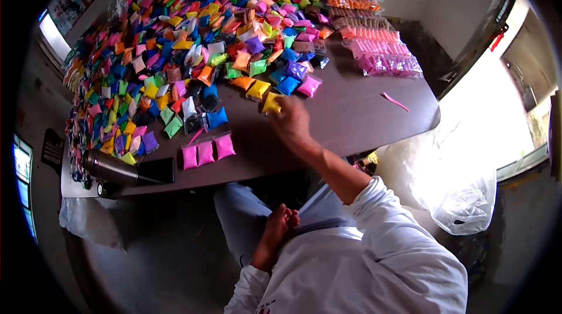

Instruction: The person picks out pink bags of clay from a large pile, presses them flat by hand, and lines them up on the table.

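Note:
My right hand (pixel 291 119) reaches over the table, its fingers closed at the edge of a small yellow packet (pixel 271 103). The fingertips are partly hidden and a little blurred. Close by lie another yellow packet (pixel 258 89), a blue packet (pixel 287 85) and a pink packet (pixel 309 86). Nearer the front edge, three bright pink packets (pixel 205 153) sit side by side. My left hand (pixel 281 224) rests on my lap with its fingers curled in and nothing visible in them.
A large heap of coloured packets (pixel 175 33) covers the table's left and back. Bundled rows of packets (pixel 374 45) line the right back. A metal flask (pixel 108 166) and a black phone (pixel 156 170) lie front left. A pink strip (pixel 395 101) lies right; a clear plastic bag (pixel 462 203) hangs beyond.

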A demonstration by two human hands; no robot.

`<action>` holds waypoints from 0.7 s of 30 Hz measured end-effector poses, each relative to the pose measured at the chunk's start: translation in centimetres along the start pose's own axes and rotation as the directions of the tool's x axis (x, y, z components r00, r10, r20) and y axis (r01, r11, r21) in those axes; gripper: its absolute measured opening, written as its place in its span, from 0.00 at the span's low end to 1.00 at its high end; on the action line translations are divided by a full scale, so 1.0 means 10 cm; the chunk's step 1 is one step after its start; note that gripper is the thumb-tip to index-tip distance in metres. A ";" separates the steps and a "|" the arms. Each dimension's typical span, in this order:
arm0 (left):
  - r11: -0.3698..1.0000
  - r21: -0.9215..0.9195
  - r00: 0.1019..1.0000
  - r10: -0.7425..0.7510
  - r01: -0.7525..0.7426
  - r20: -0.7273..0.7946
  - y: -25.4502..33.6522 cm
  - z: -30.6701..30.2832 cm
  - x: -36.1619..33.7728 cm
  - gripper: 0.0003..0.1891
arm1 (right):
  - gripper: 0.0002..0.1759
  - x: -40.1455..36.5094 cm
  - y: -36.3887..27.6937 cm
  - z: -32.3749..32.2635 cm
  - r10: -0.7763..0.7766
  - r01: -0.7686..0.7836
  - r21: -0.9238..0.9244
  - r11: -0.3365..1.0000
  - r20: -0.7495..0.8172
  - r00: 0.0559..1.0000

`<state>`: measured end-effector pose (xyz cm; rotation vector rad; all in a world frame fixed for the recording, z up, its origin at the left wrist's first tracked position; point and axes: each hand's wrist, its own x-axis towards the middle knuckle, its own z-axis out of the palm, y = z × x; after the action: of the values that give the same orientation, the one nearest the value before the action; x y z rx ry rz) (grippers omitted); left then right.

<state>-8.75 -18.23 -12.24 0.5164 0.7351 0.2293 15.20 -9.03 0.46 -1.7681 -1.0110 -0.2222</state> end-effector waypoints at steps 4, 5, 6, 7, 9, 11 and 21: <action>1.000 -0.011 0.999 0.003 -0.003 0.042 -0.03 -0.02 -0.01 0.18 | 0.28 0.48 0.67 -0.28 0.011 -0.103 -0.347 0.932 -0.257 0.966; 1.000 0.006 0.999 0.009 -0.009 0.037 -0.02 0.00 -0.03 0.17 | 0.29 0.56 0.82 -0.32 0.058 -0.154 -0.396 0.905 -0.244 0.968; 1.000 0.006 0.999 0.014 -0.014 0.034 -0.01 0.01 -0.03 0.17 | 0.29 0.61 0.91 -0.38 0.057 -0.151 -0.391 0.908 -0.243 0.968; 1.000 0.029 1.000 0.006 -0.007 0.029 0.00 0.02 -0.03 0.17 | 0.29 0.65 0.97 -0.44 0.144 -0.157 -0.439 0.885 -0.063 0.988; 0.999 0.052 1.000 -0.002 0.001 0.026 -0.01 0.02 0.01 0.17 | 0.25 0.69 1.05 -0.56 0.137 -0.077 -0.377 0.923 0.136 0.981; 1.000 0.013 0.999 -0.024 0.024 0.040 -0.06 -0.07 0.08 0.17 | 0.23 0.72 1.14 -0.61 0.182 -0.153 -0.156 0.976 0.199 0.963; 0.992 -0.096 0.993 -0.069 0.078 0.096 -0.09 -0.10 0.13 0.20 | 0.20 -0.91 0.11 -1.27 0.133 -0.702 0.615 0.359 0.711 0.690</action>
<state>-8.48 -18.12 -14.08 0.4021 0.6481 0.1714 14.09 -24.68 0.10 -1.0179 -0.7238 1.1016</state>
